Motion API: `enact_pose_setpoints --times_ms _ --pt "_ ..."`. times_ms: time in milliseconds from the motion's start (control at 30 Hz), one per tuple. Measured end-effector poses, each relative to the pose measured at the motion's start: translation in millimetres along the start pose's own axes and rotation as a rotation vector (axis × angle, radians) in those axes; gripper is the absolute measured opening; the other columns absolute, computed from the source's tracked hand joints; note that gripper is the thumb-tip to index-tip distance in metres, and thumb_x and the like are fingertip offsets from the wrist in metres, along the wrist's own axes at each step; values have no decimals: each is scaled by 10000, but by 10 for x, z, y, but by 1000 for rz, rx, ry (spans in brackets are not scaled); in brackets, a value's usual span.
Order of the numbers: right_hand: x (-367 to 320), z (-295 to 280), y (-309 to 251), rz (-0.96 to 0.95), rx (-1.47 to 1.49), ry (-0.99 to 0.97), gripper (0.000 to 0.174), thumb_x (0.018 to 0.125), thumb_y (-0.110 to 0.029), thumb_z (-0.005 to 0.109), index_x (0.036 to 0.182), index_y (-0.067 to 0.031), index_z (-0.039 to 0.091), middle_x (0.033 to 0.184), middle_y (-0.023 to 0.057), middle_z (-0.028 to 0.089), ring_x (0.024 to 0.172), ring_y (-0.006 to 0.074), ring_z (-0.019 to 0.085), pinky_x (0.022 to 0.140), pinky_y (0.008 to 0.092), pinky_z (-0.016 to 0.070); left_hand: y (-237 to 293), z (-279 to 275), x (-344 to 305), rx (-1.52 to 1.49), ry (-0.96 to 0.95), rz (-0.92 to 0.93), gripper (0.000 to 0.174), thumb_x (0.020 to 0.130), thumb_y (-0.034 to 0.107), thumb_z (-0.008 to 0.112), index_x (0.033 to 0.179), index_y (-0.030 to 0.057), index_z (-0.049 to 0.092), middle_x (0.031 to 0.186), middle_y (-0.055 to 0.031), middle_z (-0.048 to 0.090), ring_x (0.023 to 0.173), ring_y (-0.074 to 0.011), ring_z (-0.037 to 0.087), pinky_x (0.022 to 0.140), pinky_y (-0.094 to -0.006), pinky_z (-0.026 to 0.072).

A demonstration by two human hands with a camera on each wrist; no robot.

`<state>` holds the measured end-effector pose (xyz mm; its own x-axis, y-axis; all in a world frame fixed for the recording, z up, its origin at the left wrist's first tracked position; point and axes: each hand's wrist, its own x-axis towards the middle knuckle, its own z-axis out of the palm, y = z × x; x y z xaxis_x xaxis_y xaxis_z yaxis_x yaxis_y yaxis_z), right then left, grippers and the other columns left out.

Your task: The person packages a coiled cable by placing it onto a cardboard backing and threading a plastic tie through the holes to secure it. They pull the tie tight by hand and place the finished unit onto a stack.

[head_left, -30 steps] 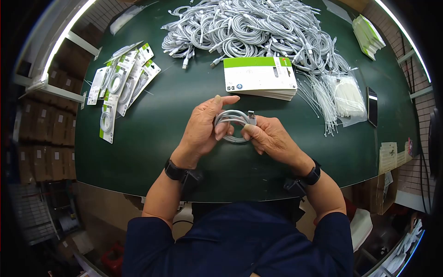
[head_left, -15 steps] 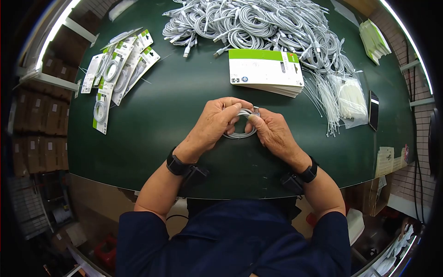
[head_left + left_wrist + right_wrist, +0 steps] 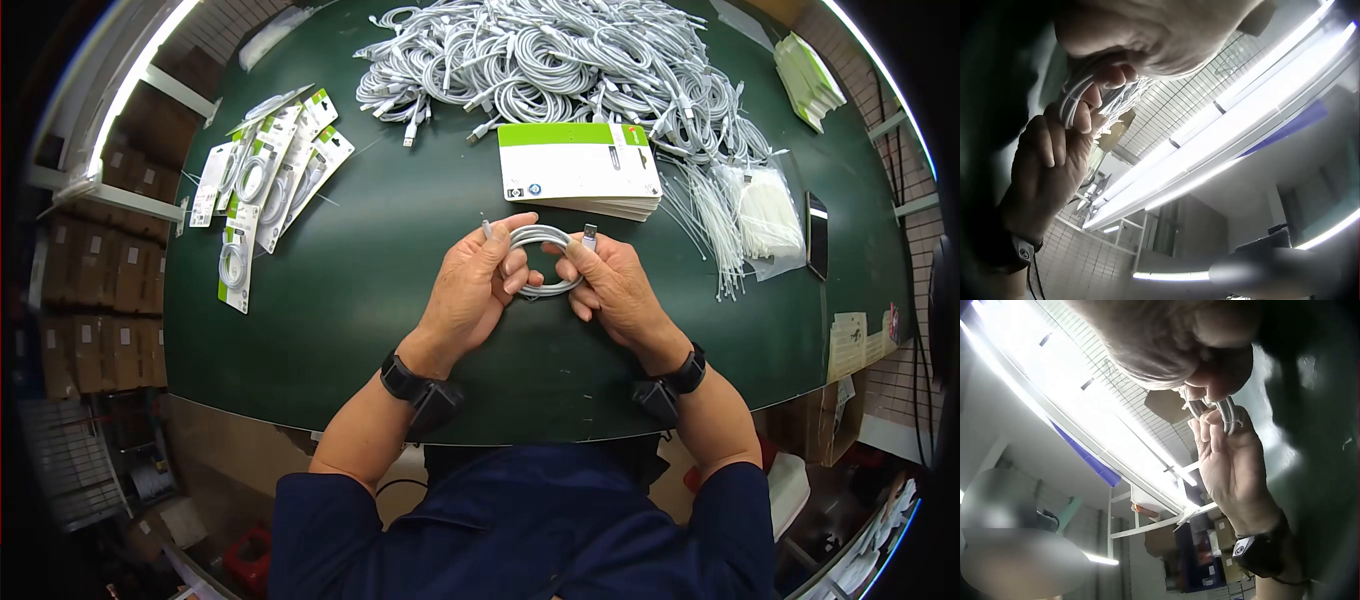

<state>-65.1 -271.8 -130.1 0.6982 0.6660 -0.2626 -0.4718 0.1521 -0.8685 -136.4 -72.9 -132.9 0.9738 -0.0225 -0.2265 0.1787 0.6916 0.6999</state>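
Note:
A coiled grey-white USB cable (image 3: 540, 290) is held up between both hands over the green table. My left hand (image 3: 467, 285) grips the left side of the coil, one thin cable end standing up by its thumb. On the opposite side, my right hand (image 3: 618, 285) pinches the coil with thumb and fingers, and the metal USB plug (image 3: 590, 233) sticks up above the thumb. In the left wrist view the cable loops (image 3: 1074, 103) pass around the fingers. The right wrist view shows the coil (image 3: 1227, 415) between the two hands.
A big heap of coiled cables (image 3: 540, 60) lies at the back. In front of it is a stack of white-green cards (image 3: 580, 170). Packaged cables (image 3: 255, 180) lie left. Loose zip ties (image 3: 710, 220), a bag of ties (image 3: 768, 215) and a phone (image 3: 817, 235) are at right.
The left hand closed in on the coil and then drew back from its top, so the ring shows rounder now. A thin cable end now stands by the left thumb.

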Motion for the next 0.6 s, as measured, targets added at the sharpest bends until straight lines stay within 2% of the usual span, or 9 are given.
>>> enact_pose_setpoints --times_ms 67,167,267,367,467,567,600 --pt "-1 -6 20 6 -24 -38 358 1137 -290 540 1263 36 625 879 -14 582 520 7 402 470 196 423 -4 -78 9 19 14 -4 490 1139 314 522 1444 -69 512 783 14 524 663 -97 536 850 -362 594" --pt "-18 11 31 16 18 -42 365 1126 -298 568 1273 26 649 858 -11 602 527 11 431 466 195 439 82 -110 -17 147 -28 13 523 1143 324 507 1471 -83 487 798 -32 612 644 -116 585 808 -349 610" --pt "-28 16 -11 26 -8 -54 406 1129 -291 562 1372 29 621 861 -14 601 535 7 433 472 190 439 145 -173 17 141 -46 -41 529 1146 326 494 1480 -85 483 853 -94 695 660 -142 643 781 -347 620" --pt "-23 4 -20 23 -59 -70 434 1130 -286 558 1432 23 599 869 -14 603 540 5 431 477 187 440 221 -163 18 151 -55 -80 534 1149 332 485 1485 -82 485 894 -115 720 688 -148 667 784 -336 615" --pt "-31 26 -45 21 -135 -93 434 1131 -294 555 1431 15 609 881 -11 611 546 3 437 477 190 435 295 -176 16 148 -50 -102 522 1149 331 485 1480 -72 500 908 -119 729 692 -148 672 773 -305 602" --pt "-31 32 -40 20 -166 -104 379 1134 -303 547 1302 15 665 883 -11 611 552 9 458 478 195 431 336 -275 23 209 -97 -141 507 1159 332 460 1478 -58 513 904 -102 720 687 -144 662 758 -275 580" --pt "-20 7 -24 19 -232 -120 354 1134 -304 545 1242 11 666 869 -13 609 554 11 467 480 198 432 317 -297 32 242 -123 -145 489 1146 307 494 1471 -57 522 904 -90 714 689 -135 655 752 -265 572"
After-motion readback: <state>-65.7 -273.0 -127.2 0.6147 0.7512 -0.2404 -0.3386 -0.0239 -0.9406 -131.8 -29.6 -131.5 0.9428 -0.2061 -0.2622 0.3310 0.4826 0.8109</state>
